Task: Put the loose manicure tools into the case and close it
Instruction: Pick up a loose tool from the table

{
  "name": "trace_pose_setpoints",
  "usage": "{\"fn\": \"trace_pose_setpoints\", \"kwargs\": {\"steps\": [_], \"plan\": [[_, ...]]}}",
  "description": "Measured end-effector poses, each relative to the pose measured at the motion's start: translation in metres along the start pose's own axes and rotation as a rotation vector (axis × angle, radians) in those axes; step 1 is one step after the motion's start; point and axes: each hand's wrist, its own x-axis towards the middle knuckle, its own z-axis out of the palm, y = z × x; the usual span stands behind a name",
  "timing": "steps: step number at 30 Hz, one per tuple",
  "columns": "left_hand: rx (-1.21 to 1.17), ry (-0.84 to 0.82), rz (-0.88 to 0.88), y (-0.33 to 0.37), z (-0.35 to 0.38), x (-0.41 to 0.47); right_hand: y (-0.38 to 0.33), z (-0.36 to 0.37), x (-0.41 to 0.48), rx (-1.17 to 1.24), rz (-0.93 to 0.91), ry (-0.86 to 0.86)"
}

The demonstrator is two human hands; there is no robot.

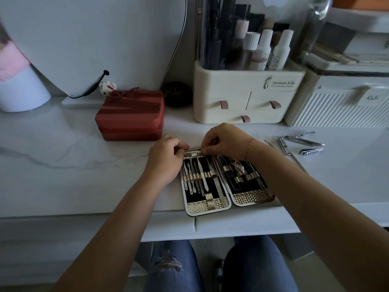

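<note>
The open manicure case (252, 196) lay flat, bumpy gold with a black inside (thin silver tools sat in rows). At its top edge, the left hand (166, 158) gripped the case with curled fingers. The right hand (227, 140) pinched its gold strap (192, 153). Shiny metal nail clippers (311, 151) lay loose to the right of the case.

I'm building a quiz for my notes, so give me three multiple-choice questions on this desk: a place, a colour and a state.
1. Where do the loose clippers lie? A) right of the manicure case B) inside it C) on the floor
2. What colour is the zipped box? A) blue B) red C) green
3. How is the manicure case? A) shut B) open flat C) standing upright
Answers: 1 A, they lie on the table to its right; 2 B, dark red all over; 3 B, both halves lie flat, tools showing.
</note>
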Motion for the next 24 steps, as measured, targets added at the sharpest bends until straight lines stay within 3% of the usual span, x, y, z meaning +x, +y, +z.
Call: {"fn": "trace_pose_setpoints", "kwargs": {"steps": [7,12,17,20,24], "plan": [[-0.020,-0.004,0.005,0.001,-0.003,-0.001,0.001,0.006,-0.006,0.033,-0.008,0.081],[-0.030,-0.013,0.017,-0.001,-0.002,-0.001,0.014,-0.002,-0.030,0.124,0.026,0.251],[-0.001,-0.003,0.021,-0.002,-0.001,-0.001,0.062,-0.041,-0.067,0.015,0.291,0.500],[0.009,-0.002,0.035,-0.002,0.000,0.000,0.085,-0.054,-0.082,-0.051,0.492,0.412],[0.018,0.003,0.032,-0.002,0.000,0.000,0.089,-0.051,-0.082,-0.134,0.548,0.358]]}}
